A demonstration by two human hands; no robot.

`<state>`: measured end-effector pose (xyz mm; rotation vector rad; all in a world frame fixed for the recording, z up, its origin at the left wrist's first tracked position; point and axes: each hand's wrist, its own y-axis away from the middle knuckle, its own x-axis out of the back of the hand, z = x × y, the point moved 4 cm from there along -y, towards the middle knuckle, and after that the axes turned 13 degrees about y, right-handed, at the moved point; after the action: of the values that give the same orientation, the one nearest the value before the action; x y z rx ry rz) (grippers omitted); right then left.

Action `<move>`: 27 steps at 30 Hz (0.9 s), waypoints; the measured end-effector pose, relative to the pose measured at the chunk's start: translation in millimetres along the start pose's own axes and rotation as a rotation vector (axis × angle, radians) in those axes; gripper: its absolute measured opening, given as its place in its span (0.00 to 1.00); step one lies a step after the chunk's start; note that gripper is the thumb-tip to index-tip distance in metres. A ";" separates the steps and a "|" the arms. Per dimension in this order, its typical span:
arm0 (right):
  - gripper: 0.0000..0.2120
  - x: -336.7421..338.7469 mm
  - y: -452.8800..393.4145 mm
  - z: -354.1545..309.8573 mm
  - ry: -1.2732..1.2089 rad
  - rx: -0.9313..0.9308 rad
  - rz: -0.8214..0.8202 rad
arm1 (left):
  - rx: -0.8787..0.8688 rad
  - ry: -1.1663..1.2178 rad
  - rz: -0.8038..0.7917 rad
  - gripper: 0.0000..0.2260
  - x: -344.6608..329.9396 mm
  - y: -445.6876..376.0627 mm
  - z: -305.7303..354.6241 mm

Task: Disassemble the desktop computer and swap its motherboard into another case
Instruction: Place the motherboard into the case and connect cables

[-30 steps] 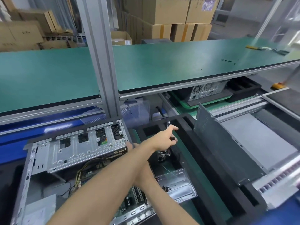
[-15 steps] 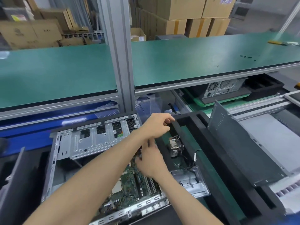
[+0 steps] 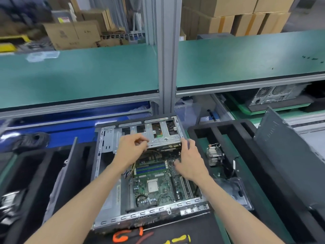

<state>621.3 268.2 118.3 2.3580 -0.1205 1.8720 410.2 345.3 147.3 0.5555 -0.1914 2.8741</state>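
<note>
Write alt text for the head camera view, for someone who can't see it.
Both hands reach into an open computer case: the left hand pinches the metal drive cage, the right hand rests over the exposed motherboard.

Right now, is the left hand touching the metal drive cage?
Touching. The head view shows the left hand's fingers curled onto the drive cage's front edge.

Two bare hands (image 3: 131, 150) (image 3: 190, 162), one open silver metal computer case (image 3: 151, 211), one green motherboard (image 3: 156, 182), one finned metal heatsink (image 3: 213, 156), perhaps two orange-handled tools (image 3: 123, 236) at bottom centre.
</note>
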 end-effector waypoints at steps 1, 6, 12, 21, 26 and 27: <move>0.35 -0.2 0.5 -0.2 0.008 0.002 0.004 | 0.036 -0.002 0.004 0.09 5.0 5.1 -7.2; 0.36 -2.1 0.9 -0.6 0.037 -0.007 0.013 | 0.079 -0.347 -0.201 0.08 -3.0 17.7 -32.2; 0.39 -7.3 -1.6 -2.3 0.101 -0.014 0.026 | 0.121 -0.702 -0.529 0.25 -39.9 10.9 -59.0; 0.31 -5.8 12.6 -31.7 0.436 0.376 0.200 | 0.198 -0.828 -0.241 0.01 -62.7 -8.5 -75.1; 0.22 -27.6 9.6 -39.4 0.438 0.546 -0.045 | 0.222 -0.910 -0.141 0.06 -68.9 -10.5 -90.0; 0.24 -33.9 5.1 -39.8 0.433 0.504 -0.113 | 0.236 -0.910 -0.124 0.05 -70.3 -11.5 -94.3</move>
<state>574.5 268.6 94.5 2.0795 0.5755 2.5249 443.3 359.6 34.7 1.8027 0.0555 2.3210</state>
